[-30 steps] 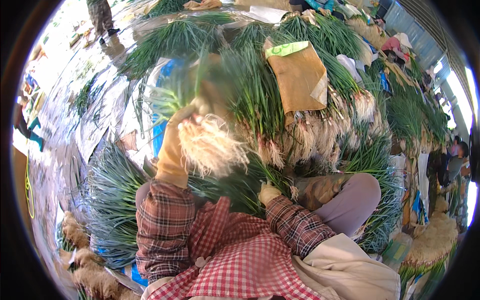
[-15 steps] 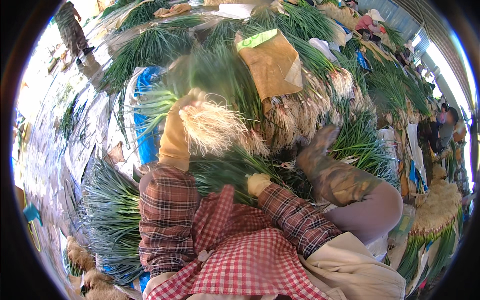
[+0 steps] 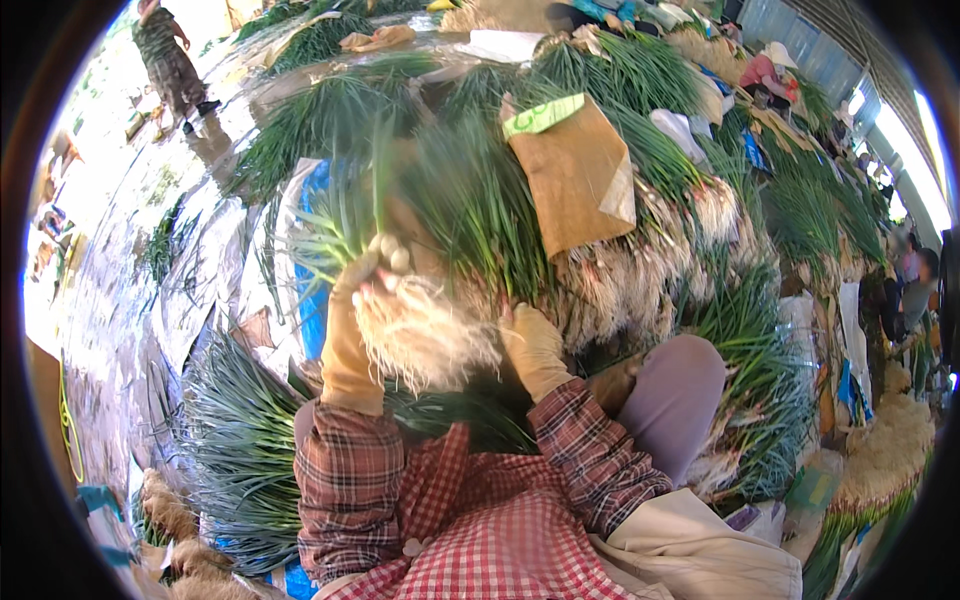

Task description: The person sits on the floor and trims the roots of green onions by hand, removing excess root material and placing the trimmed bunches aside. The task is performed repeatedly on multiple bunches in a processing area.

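My left hand (image 3: 365, 285), in a tan glove, is closed around a bunch of green onions (image 3: 330, 240). Their pale, stringy roots (image 3: 425, 335) hang toward the right, partly smeared by motion. Beside it on the right, my gloved right hand (image 3: 533, 345) reaches to the near edge of a large pile of green onions (image 3: 490, 205). Its fingers are bent in at the root ends there and appear closed on stalks, though the fingertips are partly hidden. A brown sheet of cardboard (image 3: 572, 180) lies over the pile.
Dark green onion leaves (image 3: 240, 440) are heaped at my left, and another heap (image 3: 765, 380) lies past my bent knee (image 3: 680, 395). A blue plastic sheet (image 3: 312, 310) shows beside my left hand. A person in camouflage (image 3: 170, 60) stands far left; others sit among heaps at the right.
My right hand has moved up from the leaves near my lap to the pile's edge. My left hand still holds its bunch, now slightly lower in view. My bent leg has shifted.
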### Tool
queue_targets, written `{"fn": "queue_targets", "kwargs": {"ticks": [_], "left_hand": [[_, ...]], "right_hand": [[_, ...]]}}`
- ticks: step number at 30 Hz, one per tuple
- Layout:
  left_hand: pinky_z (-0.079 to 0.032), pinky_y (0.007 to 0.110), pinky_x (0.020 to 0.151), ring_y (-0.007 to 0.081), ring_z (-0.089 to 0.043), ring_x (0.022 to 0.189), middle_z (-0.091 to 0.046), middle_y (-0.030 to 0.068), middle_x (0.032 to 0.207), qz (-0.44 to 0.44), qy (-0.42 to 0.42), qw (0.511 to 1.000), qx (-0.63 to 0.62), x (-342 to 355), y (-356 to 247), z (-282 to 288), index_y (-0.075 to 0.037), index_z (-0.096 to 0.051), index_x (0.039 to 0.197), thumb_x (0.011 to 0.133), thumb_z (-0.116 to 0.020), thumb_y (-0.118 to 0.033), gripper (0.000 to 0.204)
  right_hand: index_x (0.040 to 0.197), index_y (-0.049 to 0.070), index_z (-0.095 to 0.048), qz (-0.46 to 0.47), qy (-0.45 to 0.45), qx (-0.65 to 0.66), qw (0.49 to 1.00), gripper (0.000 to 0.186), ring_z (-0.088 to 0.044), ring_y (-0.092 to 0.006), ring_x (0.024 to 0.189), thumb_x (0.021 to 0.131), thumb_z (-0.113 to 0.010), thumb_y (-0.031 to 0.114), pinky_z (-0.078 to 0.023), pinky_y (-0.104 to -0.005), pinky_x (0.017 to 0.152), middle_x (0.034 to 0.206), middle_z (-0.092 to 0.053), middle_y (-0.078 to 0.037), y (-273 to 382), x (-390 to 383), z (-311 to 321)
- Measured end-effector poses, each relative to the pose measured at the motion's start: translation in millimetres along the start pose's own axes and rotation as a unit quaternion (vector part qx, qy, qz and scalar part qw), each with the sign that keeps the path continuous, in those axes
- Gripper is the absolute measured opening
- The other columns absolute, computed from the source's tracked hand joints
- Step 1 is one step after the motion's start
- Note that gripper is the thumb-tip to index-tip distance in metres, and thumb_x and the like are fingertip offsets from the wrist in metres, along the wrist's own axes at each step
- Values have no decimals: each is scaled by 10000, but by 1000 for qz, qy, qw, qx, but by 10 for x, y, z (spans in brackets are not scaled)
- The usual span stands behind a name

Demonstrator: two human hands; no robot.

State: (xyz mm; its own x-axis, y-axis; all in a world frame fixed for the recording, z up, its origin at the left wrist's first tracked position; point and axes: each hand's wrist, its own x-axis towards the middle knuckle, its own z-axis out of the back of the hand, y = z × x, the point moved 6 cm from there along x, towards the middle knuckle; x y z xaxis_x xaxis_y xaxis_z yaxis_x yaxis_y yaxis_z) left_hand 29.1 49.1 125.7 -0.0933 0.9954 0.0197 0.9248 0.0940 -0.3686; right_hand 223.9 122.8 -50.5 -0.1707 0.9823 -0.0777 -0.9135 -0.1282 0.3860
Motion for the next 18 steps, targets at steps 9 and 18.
{"fn": "queue_targets", "kwargs": {"ticks": [9,18], "left_hand": [[-504,215,568,151,-618,668,-661,97,920,-41,9,992,116,29,-265,365,1,-590,1102,950,-568,-189,244],[-534,348,826,236,-637,900,-640,97,1046,71,-11,997,28,49,62,630,-4,-557,1181,893,-597,-118,312]], "right_hand": [[1129,-59,-546,-125,14,155,980,409,-653,-321,744,944,-574,305,-528,-447,667,869,-646,-175,-426,896,-355],[1056,-63,-617,5,143,-170,975,690,-662,-285,766,867,-595,600,-547,-405,675,885,-669,-202,-425,656,828]]}}
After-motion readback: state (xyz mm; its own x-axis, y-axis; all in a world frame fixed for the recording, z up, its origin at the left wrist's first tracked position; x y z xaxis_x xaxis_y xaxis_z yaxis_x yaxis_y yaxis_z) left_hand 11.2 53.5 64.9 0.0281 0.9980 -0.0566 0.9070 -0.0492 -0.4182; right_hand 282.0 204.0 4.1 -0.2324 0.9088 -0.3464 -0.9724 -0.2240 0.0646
